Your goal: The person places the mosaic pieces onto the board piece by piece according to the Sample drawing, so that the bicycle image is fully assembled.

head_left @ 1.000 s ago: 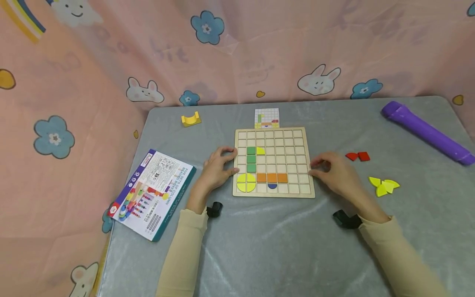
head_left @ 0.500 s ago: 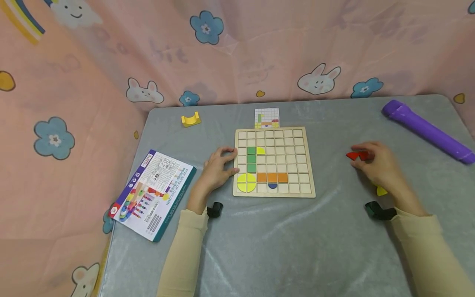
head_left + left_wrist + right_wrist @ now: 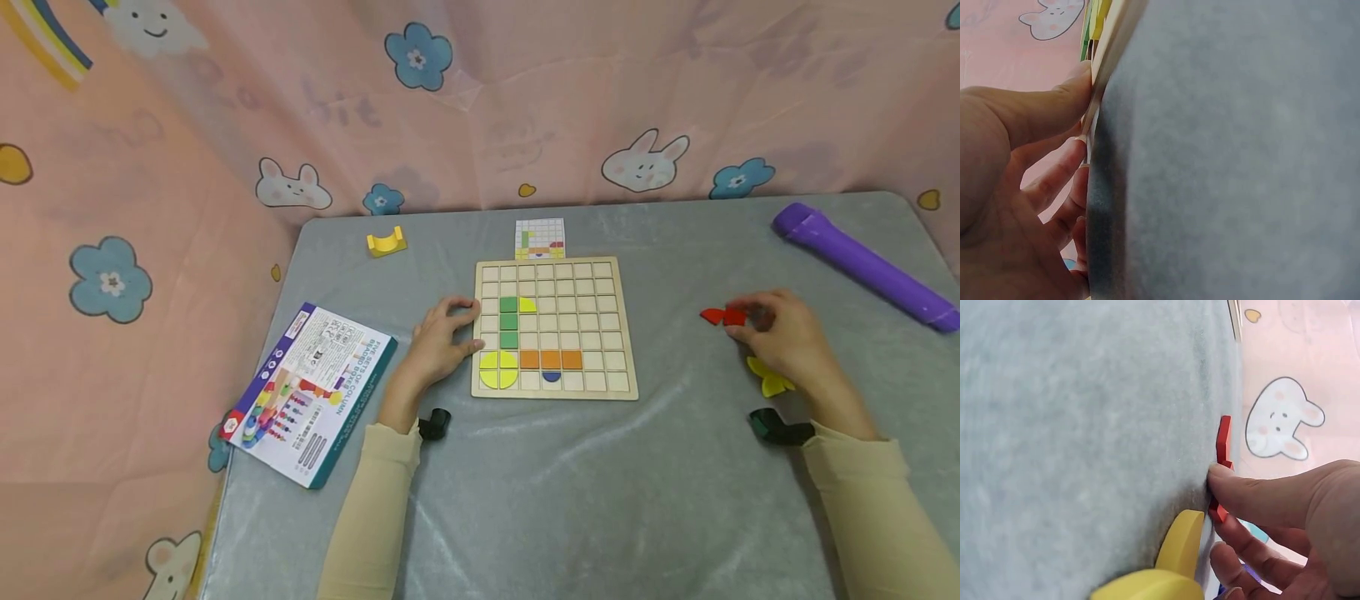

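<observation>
A wooden grid board [image 3: 592, 321] lies mid-table with green, orange, yellow and blue tiles in some of its cells. My left hand [image 3: 438, 342] rests at its left edge; in the left wrist view the thumb [image 3: 1066, 100] and fingertips touch the wooden rim. Off to the right, my right hand [image 3: 787, 333] pinches a red square tile [image 3: 734, 317] between thumb and fingers, low over the table. A red quarter-round tile [image 3: 711, 317] lies directly beside that square. Several yellow rounded tiles [image 3: 774, 385] sit under and in front of this hand, partly hidden by it.
Behind the board stands a small pattern card [image 3: 540, 239]. A printed box [image 3: 307, 392] lies at the left and a yellow arch block [image 3: 386, 242] at the back left. The purple tube [image 3: 862, 267] lies back right. A pink curtain [image 3: 480, 100] borders the table.
My right hand has left the board's right edge and moved right to the red tiles, where it now pinches the square one. The left hand stays at the board.
</observation>
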Demonstrator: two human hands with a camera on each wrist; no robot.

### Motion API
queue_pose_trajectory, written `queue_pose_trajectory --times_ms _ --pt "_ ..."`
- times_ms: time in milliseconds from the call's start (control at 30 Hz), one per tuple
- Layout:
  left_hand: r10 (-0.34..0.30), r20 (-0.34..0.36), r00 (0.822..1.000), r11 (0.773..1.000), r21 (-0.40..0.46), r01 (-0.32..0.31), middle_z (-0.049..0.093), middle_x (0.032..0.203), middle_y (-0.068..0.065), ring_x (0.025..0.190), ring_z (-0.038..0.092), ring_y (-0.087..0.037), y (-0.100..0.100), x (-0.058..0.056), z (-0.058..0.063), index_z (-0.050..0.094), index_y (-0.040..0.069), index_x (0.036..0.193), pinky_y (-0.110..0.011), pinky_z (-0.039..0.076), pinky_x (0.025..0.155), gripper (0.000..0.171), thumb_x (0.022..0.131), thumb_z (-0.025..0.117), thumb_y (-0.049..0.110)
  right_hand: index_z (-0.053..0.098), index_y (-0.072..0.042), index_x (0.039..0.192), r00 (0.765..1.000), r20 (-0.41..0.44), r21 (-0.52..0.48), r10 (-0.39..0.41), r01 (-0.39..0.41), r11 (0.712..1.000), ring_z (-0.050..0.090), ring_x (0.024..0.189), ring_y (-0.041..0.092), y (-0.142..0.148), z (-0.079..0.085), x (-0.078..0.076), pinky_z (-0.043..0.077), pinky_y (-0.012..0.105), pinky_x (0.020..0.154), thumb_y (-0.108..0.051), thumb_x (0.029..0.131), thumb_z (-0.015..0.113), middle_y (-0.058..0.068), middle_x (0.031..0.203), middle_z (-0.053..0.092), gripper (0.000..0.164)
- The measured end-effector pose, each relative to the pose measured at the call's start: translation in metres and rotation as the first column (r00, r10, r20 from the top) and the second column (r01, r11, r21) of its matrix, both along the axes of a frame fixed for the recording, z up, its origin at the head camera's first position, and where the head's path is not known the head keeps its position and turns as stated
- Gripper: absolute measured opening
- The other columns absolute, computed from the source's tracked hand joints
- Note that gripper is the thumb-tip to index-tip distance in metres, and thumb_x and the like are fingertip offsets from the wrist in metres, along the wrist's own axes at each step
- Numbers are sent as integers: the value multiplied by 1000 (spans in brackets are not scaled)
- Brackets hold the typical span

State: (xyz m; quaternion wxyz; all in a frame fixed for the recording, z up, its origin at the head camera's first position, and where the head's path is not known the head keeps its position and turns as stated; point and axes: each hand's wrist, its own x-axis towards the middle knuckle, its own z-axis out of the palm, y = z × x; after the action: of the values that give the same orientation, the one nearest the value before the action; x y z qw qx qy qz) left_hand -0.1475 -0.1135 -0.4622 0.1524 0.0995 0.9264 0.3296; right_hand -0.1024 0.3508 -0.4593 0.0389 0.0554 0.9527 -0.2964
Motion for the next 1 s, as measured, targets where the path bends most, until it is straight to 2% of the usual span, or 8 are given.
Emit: queue_pose_trajectory --times_ms 200,400,500,633,800,1000 --pt "-1 -5 1000 1000 -2 1 39 167 -2 158 30 -29 0 0 -1 48 18 159 -55 26 118 67 99 76 26 66 6 132 1000 -23 10 15 -15 1000 53 103 44 -10 3 -1 39 43 78 -20 104 70 32 119 56 39" --pt "0 -9 1000 1000 3 0 38 168 -2 158 30 -29 0 0 -1 48 18 159 -56 26 118 67 99 76 25 69 7 129 979 -173 -19 105 -110 994 56 97 39 -43 1 -4 39 42 78 -15 98 78 28 114 63 39" --pt "-2 -12 1000 1000 4 2 39 167 -2 157 32 -29 0 0 -2 49 17 159 -56 26 118 67 98 77 25 72 5 128 967 -214 -41 139 -151 988 55 94 35 -61 0 -4 38 39 77 -13 96 79 25 110 65 37" --pt "-11 -14 1000 1000 0 11 40 167 -2 157 32 -31 0 0 -2 49 17 159 -56 26 118 66 99 77 25 73 2 128 962 -188 -64 201 -216 974 53 96 31 -84 -2 -5 40 38 79 -15 96 80 21 111 65 37" --pt "-13 -12 1000 1000 1 13 40 167 -2 157 31 -30 0 -1 -1 49 18 159 -56 25 118 66 99 76 25 74 -1 129 944 -138 -83 300 -313 946 53 100 31 -108 -3 -4 43 41 83 -14 94 83 19 116 64 39" --pt "-8 -8 1000 1000 4 8 40 167 -2 158 30 -30 0 -1 -1 49 18 159 -56 25 119 67 99 76 24 76 -2 128 944 -67 -92 324 -329 940 50 101 30 -119 1 -6 41 41 82 -12 92 84 17 115 61 38"
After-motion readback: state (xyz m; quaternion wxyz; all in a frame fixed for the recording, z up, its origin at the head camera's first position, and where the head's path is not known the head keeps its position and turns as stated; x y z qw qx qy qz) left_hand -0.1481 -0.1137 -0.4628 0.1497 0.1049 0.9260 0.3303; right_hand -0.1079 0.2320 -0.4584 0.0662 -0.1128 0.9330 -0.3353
